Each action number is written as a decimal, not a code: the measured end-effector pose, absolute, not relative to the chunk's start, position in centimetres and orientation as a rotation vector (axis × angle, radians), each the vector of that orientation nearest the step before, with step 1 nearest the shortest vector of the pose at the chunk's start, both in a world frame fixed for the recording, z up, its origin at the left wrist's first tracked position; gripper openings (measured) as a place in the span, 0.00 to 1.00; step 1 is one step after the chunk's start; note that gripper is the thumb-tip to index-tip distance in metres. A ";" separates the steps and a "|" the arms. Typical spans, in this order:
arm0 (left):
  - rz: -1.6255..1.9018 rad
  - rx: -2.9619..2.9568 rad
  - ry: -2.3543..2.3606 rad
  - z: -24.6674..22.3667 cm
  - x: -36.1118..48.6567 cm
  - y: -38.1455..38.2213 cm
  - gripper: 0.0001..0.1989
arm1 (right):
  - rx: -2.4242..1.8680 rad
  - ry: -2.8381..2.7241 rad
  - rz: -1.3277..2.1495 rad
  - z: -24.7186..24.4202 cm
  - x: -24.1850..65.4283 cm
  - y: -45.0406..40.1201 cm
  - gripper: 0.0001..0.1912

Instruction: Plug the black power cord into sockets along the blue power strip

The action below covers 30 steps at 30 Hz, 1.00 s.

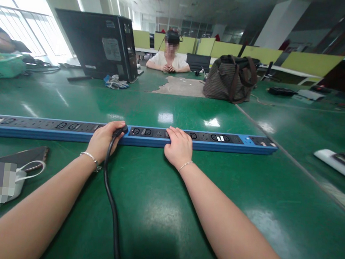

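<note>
A long blue power strip (228, 148) with black sockets lies across the green table in front of me. My left hand (103, 139) is closed around a black plug (120, 130) at the strip's top face, left of the middle. From the plug a thick black cable (112, 205) runs down towards me and out of the bottom of the view. Whether the plug sits fully in a socket is hidden by my fingers. Further right, my right hand (180, 145) is wrapped over the strip, fingers on its top and thumb at the near side.
A black computer case (98, 45), crumpled gloves (116, 82) and a brown bag (230, 78) stand at the back, where a person (168, 62) sits. A green basket (4, 66) is at far left. A white-and-black object (340, 162) lies right; a dark flat object (32, 154) lies near left.
</note>
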<state>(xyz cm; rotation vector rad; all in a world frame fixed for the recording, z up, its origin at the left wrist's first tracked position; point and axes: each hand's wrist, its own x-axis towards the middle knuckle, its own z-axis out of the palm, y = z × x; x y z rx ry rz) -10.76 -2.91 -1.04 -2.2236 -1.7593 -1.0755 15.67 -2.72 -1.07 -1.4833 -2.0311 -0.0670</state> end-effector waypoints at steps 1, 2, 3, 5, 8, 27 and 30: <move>-1.078 -2.225 -1.747 -1.2 -10.9 -2.8 0.18 | -1.483 -2.033 -0.068 -1.1 15.6 -2.7 0.27; -1.078 -2.215 -1.753 -1.2 -11.0 -2.8 0.18 | -1.482 -2.037 -0.070 -1.0 15.6 -2.8 0.27; -1.078 -2.201 -1.767 -1.2 -11.0 -2.7 0.18 | -1.481 -2.043 -0.073 -1.0 15.6 -2.8 0.27; -1.065 -2.173 -1.807 -1.1 -10.9 -2.8 0.18 | -1.478 -2.054 -0.087 -0.9 15.6 -3.0 0.26; -1.019 -2.153 -1.846 -0.8 -10.5 -3.0 0.18 | -1.484 -2.080 -0.115 -0.8 15.7 -3.1 0.26; -1.818 -1.480 -1.717 0.9 -13.0 -2.9 0.22 | -1.509 -2.104 -0.128 -0.8 15.6 -3.1 0.25; -1.840 -1.254 -1.857 0.4 -16.1 -2.6 0.19 | -1.498 -2.101 -0.130 -0.8 15.6 -3.1 0.25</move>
